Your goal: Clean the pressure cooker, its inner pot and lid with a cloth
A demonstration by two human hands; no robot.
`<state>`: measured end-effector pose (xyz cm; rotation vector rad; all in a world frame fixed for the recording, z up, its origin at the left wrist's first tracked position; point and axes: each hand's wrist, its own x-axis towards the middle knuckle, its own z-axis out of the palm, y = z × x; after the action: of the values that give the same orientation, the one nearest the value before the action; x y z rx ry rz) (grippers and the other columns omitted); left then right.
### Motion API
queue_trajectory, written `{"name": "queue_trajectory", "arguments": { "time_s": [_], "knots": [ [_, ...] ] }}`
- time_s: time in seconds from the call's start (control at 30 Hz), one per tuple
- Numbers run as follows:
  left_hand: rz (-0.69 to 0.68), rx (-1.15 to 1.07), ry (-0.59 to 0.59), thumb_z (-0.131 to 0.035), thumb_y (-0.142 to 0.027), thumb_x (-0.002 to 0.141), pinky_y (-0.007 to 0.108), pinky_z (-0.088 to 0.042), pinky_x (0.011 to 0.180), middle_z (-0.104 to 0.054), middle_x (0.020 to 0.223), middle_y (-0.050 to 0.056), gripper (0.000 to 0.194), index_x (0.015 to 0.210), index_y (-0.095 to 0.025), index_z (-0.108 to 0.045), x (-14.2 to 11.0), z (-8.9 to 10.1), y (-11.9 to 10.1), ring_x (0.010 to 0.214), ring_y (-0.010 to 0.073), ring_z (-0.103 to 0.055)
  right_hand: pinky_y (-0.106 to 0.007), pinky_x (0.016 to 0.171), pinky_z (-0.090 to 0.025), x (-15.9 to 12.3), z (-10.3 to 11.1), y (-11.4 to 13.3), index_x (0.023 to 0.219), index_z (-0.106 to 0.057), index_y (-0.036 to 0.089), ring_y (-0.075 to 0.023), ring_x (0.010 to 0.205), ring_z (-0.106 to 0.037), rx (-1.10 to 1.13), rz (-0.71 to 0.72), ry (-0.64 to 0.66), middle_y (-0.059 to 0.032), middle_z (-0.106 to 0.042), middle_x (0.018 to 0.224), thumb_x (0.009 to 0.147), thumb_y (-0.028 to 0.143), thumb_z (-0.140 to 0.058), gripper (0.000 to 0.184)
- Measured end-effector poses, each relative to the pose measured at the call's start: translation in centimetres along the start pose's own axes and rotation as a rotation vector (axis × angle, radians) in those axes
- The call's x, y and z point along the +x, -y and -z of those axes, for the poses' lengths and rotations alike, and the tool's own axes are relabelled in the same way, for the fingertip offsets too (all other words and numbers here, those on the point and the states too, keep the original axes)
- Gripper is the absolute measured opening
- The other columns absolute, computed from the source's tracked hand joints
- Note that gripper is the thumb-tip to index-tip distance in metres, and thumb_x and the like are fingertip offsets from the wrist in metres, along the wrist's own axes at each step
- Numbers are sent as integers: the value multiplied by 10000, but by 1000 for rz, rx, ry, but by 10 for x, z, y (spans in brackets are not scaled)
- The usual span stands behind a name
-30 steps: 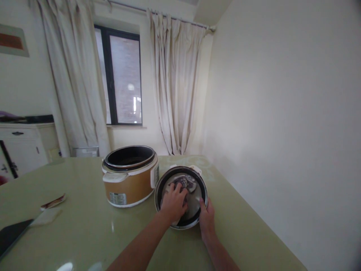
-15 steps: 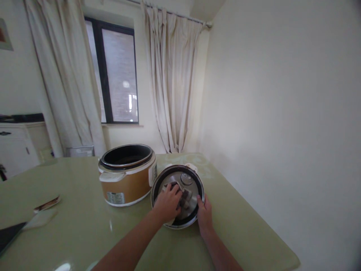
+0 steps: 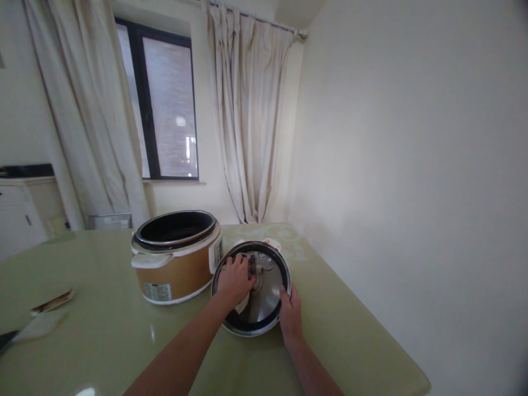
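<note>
A round pressure cooker lid (image 3: 264, 300) is tilted up on the table with its metal inner side and dark sealing ring facing me. My right hand (image 3: 291, 314) grips its right rim, thumb on the inner edge and fingers behind. Against the upper left of the inner side, my left hand (image 3: 236, 281) presses a crumpled cloth (image 3: 242, 305), most of it covered by the fingers. Just left of the lid stands the cooker body (image 3: 177, 278), orange-brown and white, with a dark inner pot (image 3: 181, 226) showing at its open top.
The glossy green table (image 3: 350, 341) ends in a rounded corner at the right, beside a white wall. On its left side lie a small brown-and-white strip (image 3: 53, 302) and a pale flat piece (image 3: 41, 326) with a dark end. Curtains (image 3: 251, 121) hang beside a window (image 3: 169, 104) behind.
My left hand has moved the cloth up and left across the lid's inner side, baring more metal at the centre. My right hand keeps its hold. The whole view has shifted slightly.
</note>
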<state>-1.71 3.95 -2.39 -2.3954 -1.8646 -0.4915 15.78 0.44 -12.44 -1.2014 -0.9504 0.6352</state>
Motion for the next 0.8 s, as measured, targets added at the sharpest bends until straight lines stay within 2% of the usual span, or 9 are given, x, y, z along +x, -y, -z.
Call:
{"name": "queue_trajectory", "arguments": {
  "time_s": [0.13,0.27,0.37,0.47,0.63,0.8],
  "knots": [
    [-148,-28,62,-643,-406,866,430,-560,887,-649,1341,99,384,1217,-257,-689,-4,4,-5,1272,364,-544,-413,989,-533,2,-3,-1,1093,-772,188,-316,1058,-704,12,2,-14,-116,-797,1109,824,606,-659,510],
    [-311,-62,150,-659,-489,842,402,-574,883,-716,1206,60,308,1046,-275,-746,-13,3,-20,1174,317,-629,-397,956,-541,5,-3,-2,1037,-768,191,-298,1009,-708,34,3,-14,-98,-799,1053,829,625,-641,498],
    [-391,-64,193,-672,-513,819,425,-586,875,-737,1123,89,329,990,-249,-767,-16,0,-36,1118,332,-660,-387,895,-557,8,0,-5,991,-770,194,-292,947,-710,47,-16,-5,-82,-798,971,803,657,-662,512],
    [-408,-57,195,-659,-485,827,459,-593,867,-732,1135,125,345,1016,-218,-771,-19,-3,-43,1130,362,-652,-383,887,-564,9,4,-7,1009,-775,196,-297,975,-716,66,-30,0,-79,-800,989,790,668,-685,528],
    [-399,-63,177,-673,-497,842,439,-588,897,-706,1222,111,353,1077,-245,-751,-30,-2,-23,1217,358,-604,-390,902,-569,8,3,-2,1022,-781,201,-290,974,-725,64,-26,7,-76,-808,1022,794,655,-701,514],
    [-274,-70,130,-698,-431,841,444,-585,895,-657,1331,95,381,1185,-266,-707,-36,-1,1,1265,358,-566,-434,981,-554,7,2,3,1034,-790,204,-320,1032,-726,37,-11,43,-95,-809,1064,806,634,-692,496]
  ]
}}
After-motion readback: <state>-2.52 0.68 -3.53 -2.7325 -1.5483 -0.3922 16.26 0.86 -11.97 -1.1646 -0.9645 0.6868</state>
